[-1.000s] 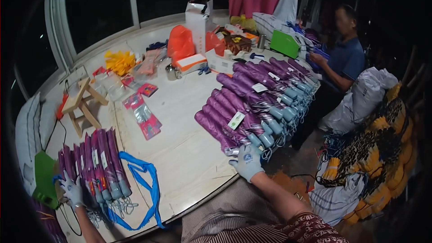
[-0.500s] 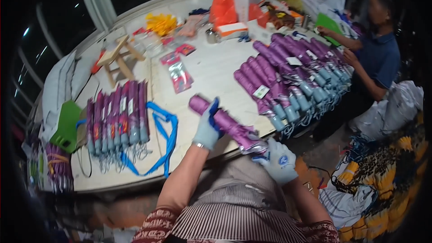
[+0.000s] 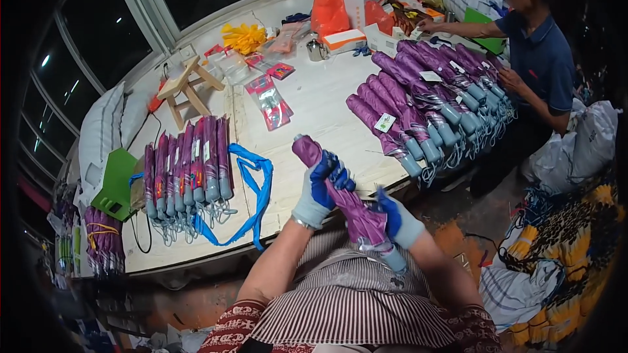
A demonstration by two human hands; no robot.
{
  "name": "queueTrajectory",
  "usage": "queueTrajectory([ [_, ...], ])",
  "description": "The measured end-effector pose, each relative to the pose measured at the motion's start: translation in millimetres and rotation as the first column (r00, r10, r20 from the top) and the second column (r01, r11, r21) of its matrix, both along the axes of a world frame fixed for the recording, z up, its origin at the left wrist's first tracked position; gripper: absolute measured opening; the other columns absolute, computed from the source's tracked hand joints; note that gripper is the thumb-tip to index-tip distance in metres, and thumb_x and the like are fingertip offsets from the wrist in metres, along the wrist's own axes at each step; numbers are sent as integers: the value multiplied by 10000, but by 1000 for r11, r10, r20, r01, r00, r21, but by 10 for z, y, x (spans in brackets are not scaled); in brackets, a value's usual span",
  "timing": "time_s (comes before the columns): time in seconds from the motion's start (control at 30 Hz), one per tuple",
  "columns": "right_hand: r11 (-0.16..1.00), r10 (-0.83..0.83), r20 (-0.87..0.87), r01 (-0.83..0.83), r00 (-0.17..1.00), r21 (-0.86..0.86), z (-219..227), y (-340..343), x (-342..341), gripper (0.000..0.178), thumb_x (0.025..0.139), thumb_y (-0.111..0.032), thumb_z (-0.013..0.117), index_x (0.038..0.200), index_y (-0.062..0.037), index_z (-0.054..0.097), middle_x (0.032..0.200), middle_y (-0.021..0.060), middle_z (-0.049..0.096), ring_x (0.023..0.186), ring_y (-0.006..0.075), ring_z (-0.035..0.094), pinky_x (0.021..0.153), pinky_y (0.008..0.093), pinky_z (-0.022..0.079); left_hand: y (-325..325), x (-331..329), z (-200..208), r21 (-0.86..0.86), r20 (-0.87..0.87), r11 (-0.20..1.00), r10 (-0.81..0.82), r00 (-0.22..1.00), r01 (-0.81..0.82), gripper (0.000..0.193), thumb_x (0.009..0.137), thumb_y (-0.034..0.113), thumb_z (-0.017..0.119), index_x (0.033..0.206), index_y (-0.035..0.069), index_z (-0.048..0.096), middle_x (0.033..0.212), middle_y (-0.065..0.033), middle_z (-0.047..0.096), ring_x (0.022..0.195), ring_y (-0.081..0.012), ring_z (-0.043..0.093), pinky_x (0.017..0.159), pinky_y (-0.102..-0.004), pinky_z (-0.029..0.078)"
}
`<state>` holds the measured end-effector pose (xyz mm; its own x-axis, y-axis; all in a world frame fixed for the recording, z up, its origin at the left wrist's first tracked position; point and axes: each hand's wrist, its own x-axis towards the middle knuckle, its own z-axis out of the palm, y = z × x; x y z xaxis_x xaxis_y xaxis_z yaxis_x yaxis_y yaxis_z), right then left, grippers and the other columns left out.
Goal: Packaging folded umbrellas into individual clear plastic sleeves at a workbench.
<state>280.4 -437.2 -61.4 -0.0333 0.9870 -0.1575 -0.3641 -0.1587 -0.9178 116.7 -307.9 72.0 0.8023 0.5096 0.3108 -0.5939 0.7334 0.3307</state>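
Observation:
My left hand (image 3: 322, 188), in a white glove with blue palm coating, wraps round the upper part of a folded purple umbrella (image 3: 361, 219). The umbrella slants over the table's front edge, its grey handle toward my apron. Beside its loose cloth is my right hand (image 3: 399, 219), gloved alike, with fingers apart and a finger raised. Whether it touches the cloth is hard to tell. To the right lies a pile of purple umbrellas (image 3: 425, 101) with grey handles. A row of slimmer wrapped umbrellas (image 3: 190, 163) lies on the left.
A blue strap (image 3: 261, 189) loops beside the left row. Behind it stand a small wooden stool (image 3: 186, 95) and a green box (image 3: 116, 183). Flat pink packets (image 3: 269, 101) lie mid-table. At the right, a co-worker (image 3: 540, 59) reaches over the pile. White sacks (image 3: 569, 150) sit on the floor.
My right hand has left the umbrella's handle end and moved up beside its cloth, fingers opening. My left fingers have closed further round the umbrella. The co-worker has leaned in, reaching across the table.

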Motion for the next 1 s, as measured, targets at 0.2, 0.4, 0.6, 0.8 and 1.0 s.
queueTrajectory([
  [0.2,975,-198,354,220,914,-21,1273,136,-220,367,905,-268,546,1136,15,510,986,136,611,856,257,562,800,374,450,-169,-345,122,-131,-434,910,304,848,-393,208,921,275,532,783,120,522,656,-21,472,574,-178,489,677,-381,482],
  [0.4,933,-176,837,-183,518,309,1530,200,-416,237,911,-196,482,1034,-1,537,850,171,622,691,307,600,644,380,465,-330,-137,424,-271,-588,825,267,764,-496,160,893,229,513,773,124,513,660,-45,485,605,-207,509,740,-446,468],
  [0.6,994,86,777,1,623,-111,1625,82,-712,247,929,-223,417,956,-3,527,872,152,582,776,307,540,733,407,436,-47,-220,-179,-112,-406,905,336,850,-411,279,895,335,581,747,106,523,715,-68,530,596,-187,545,699,-373,517],
  [0.8,997,-40,431,63,902,-40,1001,491,-345,197,928,-215,432,921,-51,541,744,107,573,636,222,542,592,328,444,256,6,-2,-149,-625,899,238,744,-413,320,872,379,614,776,80,554,664,-58,531,577,-165,544,605,-299,505],
  [1.0,954,-142,15,141,990,-265,790,802,-9,173,922,-208,448,845,-76,530,670,42,539,530,118,482,477,231,377,2122,-680,-539,986,-162,158,873,-460,-47,259,771,261,691,747,18,606,630,-78,593,529,-183,528,539,-295,450],
])
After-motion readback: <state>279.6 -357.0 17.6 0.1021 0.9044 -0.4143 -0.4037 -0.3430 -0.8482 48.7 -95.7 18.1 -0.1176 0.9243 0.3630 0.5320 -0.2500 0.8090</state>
